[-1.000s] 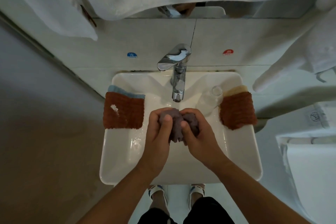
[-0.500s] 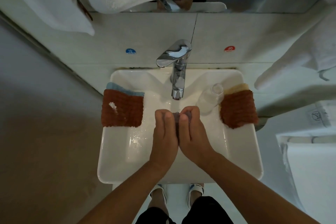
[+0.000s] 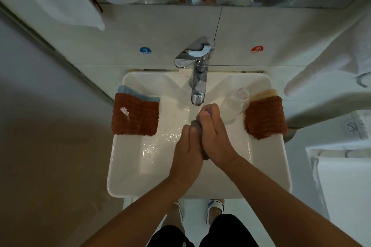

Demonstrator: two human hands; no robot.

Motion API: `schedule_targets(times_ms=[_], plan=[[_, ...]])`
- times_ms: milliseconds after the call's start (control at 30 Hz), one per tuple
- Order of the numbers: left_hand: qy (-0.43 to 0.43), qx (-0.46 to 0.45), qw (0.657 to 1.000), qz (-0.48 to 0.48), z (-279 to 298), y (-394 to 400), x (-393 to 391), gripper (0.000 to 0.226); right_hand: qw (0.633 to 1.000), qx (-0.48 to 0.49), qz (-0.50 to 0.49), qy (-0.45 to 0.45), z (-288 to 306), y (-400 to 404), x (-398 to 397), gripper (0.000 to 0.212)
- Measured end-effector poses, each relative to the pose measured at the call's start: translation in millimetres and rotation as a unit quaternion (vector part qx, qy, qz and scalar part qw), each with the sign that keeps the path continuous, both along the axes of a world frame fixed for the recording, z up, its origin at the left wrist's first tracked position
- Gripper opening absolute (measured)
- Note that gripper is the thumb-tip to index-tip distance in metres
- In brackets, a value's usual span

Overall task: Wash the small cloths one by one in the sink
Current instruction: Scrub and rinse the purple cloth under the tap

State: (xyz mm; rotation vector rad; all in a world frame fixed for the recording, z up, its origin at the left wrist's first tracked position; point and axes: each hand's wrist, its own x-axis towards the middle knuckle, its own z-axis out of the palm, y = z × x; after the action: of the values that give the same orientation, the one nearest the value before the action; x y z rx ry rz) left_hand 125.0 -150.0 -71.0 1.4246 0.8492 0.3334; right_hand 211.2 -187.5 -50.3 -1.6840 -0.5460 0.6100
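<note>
Fingers: your left hand [image 3: 188,146] and right hand [image 3: 215,138] lie palm to palm, fingers fairly straight and pressed flat onto the grey cloth [image 3: 196,123] sandwiched between them.
Change: a second ago you had the cloth bunched open between curled fingers; now the palms have closed over it and the right hand has slid forward past the left, toward the tap [image 3: 197,78]. I read that as a rubbing stroke, so the scrub of this cloth is under way, not finished.
Cloth: only dark, wet-looking slivers show, at your fingertips and at the heel of your palms; the rest is hidden.
Around the hands: the sink [image 3: 128,174] lies below them, with droplets on its floor to your left.
Further out: rust cloths wait on both rims, one left [image 3: 135,115] over a blue one [image 3: 138,95], one right [image 3: 265,116] over a beige one [image 3: 264,93]. A clear bottle [image 3: 234,106] stands just beyond your right fingers.
</note>
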Motion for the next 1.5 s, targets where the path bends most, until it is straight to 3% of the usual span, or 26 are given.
schedule_targets(times_ms=[167, 300, 467, 633, 767, 933, 1067, 1200, 1300, 1400, 1500], plan=[[-0.017, -0.017, 0.986, 0.164, 6.4, 29.4, 17.0, 0.021, 0.995, 0.053, 0.057, 0.055, 1.0, -24.5, -20.1, 0.018], [-0.063, -0.016, 0.991, 0.115, 10.9, 20.9, 4.9, 0.021, 0.992, 0.071, -0.018, 0.098, 0.3, -31.2, -13.0, 0.042], [-0.083, 0.102, 0.991, -0.006, 11.4, 5.8, -14.0, 0.021, 0.998, 0.027, 0.005, -0.058, -10.4, -28.0, -21.7, 0.002], [-0.044, 0.046, 0.994, 0.085, 9.6, 22.6, 2.8, 0.013, 0.995, 0.008, 0.071, -0.064, -6.7, -22.2, -28.6, 0.009], [-0.037, 0.076, 0.996, -0.02, 7.8, 7.1, -2.4, 0.019, 1.0, 0.0, 0.002, 0.007, -4.5, -12.9, -5.9, 0.014], [-0.037, 0.042, 0.997, 0.045, 11.8, 32.9, 17.8, 0.024, 0.996, -0.025, 0.074, -0.04, -8.9, -20.6, -21.9, 0.018], [-0.024, 0.108, 0.992, -0.06, 13.5, 12.6, 15.8, 0.022, 1.0, 0.003, -0.018, 0.019, -3.7, -7.5, 6.2, 0.012], [-0.009, 0.03, 0.999, 0.018, 12.8, 46.4, 31.0, 0.024, 0.997, -0.021, 0.07, -0.018, -11.5, -14.2, -19.5, 0.016], [0.004, 0.093, 0.995, -0.042, 4.4, 29.1, 19.5, 0.027, 0.999, -0.016, 0.046, -0.006, -11.2, -11.0, -5.1, 0.016], [-0.002, 0.059, 0.995, -0.076, 1.5, 20.5, 12.4, 0.027, 0.999, -0.012, -0.014, 0.038, -10.9, -7.6, 3.7, 0.013], [0.035, 0.06, 0.996, -0.047, -0.9, 41.8, 16.5, 0.022, 0.997, -0.042, 0.068, -0.008, -16.8, -13.1, -19.8, 0.016]])
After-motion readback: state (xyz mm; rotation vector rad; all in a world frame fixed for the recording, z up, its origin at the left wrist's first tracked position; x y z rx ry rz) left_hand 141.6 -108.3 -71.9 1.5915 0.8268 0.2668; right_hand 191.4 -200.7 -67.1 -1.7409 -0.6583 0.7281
